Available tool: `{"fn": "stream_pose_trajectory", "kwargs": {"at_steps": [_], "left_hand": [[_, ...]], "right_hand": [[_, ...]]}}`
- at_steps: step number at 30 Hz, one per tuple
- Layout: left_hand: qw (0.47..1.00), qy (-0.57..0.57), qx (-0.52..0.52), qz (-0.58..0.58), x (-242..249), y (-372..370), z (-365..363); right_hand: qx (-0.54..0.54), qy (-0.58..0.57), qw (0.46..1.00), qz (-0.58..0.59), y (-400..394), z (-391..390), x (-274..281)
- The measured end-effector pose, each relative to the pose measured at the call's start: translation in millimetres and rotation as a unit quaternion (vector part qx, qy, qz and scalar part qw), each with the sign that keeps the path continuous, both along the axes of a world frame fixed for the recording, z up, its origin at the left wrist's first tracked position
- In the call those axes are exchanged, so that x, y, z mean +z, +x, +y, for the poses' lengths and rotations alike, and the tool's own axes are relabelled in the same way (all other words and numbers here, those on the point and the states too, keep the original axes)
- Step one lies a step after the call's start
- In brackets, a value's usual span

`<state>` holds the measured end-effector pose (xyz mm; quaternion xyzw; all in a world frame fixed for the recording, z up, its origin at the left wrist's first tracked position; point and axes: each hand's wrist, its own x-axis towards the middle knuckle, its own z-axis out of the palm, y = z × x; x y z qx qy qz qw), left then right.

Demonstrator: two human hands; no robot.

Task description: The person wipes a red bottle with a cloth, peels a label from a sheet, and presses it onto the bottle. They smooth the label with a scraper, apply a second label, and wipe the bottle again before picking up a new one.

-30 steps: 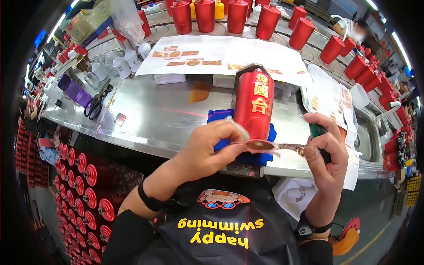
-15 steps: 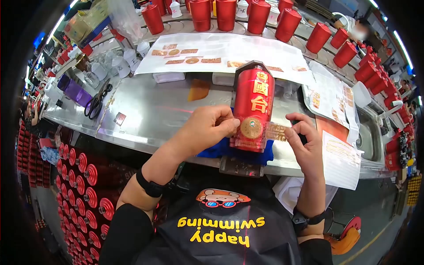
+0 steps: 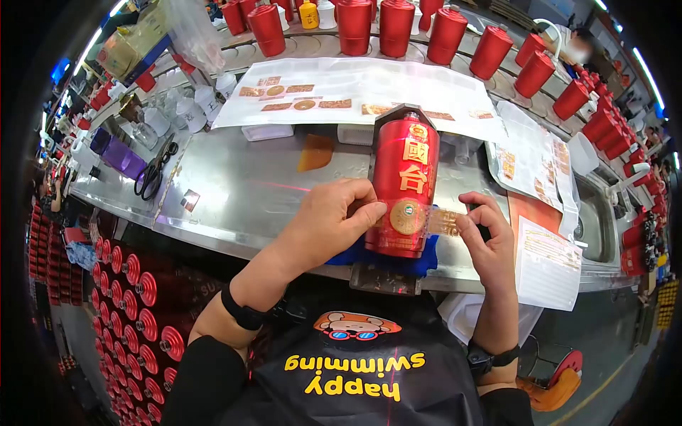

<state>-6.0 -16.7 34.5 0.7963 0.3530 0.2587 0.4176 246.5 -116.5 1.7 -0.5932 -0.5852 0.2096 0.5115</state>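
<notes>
A red bottle [image 3: 406,167] with raised gold characters lies on its back on a blue cloth [image 3: 429,263] at the workbench's near edge, its neck pointing away. Across its lower part stretches a clear decal strip [image 3: 444,222] with gold print and a round gold emblem [image 3: 407,216]. My left hand [image 3: 339,216] pinches the strip's left end against or just beside the bottle. The right end is between the thumb and fingers of my right hand [image 3: 483,231], held a little off the bottle's right side.
White decal sheets [image 3: 334,78] lie behind the bottle, more [image 3: 533,156] to the right beside a sink [image 3: 600,227]. Black scissors [image 3: 155,170] and a purple bottle [image 3: 119,155] are at left. Red bottles [image 3: 394,28] line the conveyor; many more stand at lower left.
The strip's emblem now sits slightly higher relative to the bottle's base, and the bottle appears slightly lower in view. Both hands keep their pinch. Bottles on the conveyor have shifted.
</notes>
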Motion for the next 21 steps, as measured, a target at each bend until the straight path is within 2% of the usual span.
{"fn": "stream_pose_trajectory", "kwargs": {"at_steps": [21], "left_hand": [[0.994,-0.100,-0.034,-0.022,-8.1,-5.3,7.1]], "right_hand": [[0.010,-0.018,1.000,0.006,-4.8,1.3,-7.8]]}}
